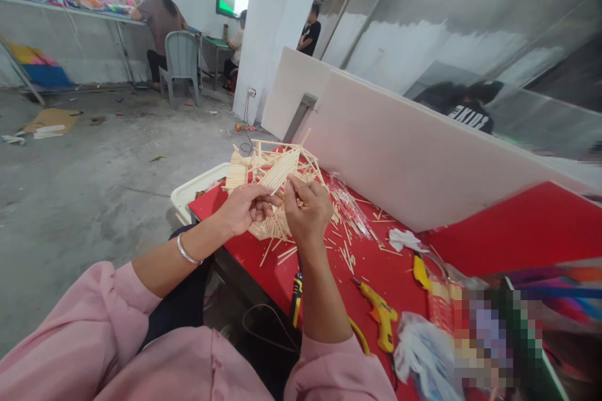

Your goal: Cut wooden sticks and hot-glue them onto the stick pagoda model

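Pink sleeves above red table

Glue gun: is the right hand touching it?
Apart. The head view shows the right hand up at the stick model, while the glue gun lies on the red table with bare surface between.

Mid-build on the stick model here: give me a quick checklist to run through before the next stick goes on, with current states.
1. Left hand steadies the stick model: ok, it rests against the model.
2. Right hand has a stick pinched: ok, one thin stick at its fingertips.
3. Glue gun within reach: ok, lying on the red table, in neither hand.
4. Glue on the joint: cannot tell.
5. Spare sticks available: ok, scattered beside the model.
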`<state>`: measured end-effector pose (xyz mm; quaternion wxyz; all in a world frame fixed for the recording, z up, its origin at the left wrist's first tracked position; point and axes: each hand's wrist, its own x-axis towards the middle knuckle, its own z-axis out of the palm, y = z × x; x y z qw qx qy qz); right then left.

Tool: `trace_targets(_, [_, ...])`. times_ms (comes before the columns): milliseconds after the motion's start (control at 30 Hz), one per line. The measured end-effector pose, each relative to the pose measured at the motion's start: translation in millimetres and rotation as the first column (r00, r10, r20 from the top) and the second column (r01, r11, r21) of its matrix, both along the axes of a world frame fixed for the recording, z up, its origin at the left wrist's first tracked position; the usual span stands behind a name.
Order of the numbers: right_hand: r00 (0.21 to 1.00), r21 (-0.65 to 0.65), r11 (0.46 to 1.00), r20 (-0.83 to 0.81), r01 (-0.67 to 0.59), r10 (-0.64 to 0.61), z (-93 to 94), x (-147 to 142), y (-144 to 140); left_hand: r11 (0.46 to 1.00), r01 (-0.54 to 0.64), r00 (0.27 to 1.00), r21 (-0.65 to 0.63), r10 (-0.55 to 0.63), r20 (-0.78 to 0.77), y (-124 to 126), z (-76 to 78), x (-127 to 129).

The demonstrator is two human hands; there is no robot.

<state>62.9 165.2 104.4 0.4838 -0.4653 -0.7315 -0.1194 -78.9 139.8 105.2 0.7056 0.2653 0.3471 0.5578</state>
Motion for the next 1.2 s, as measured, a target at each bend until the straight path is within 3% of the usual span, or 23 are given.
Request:
trace_targets(633, [1.000,0.010,1.000,-0.001,-0.001,0.001,-1.0,0,0,1.000,-0.022,1.000,-0.014,0.022,0.007,0,1.5,0])
trace_targets(800, [1.000,-0.013,1.000,-0.003,-0.004,0.004,-2.5,1,1,1.000,0.000,0.998,0.025,0.002,-0.062,-1,2.3,1])
trace_targets(1200, [1.000,0.028,1.000,0.015,-0.006,0.006,-1.9,0,1,0.983,-0.176,0.971,0.060,0.183,-0.153,-4,3.7,14])
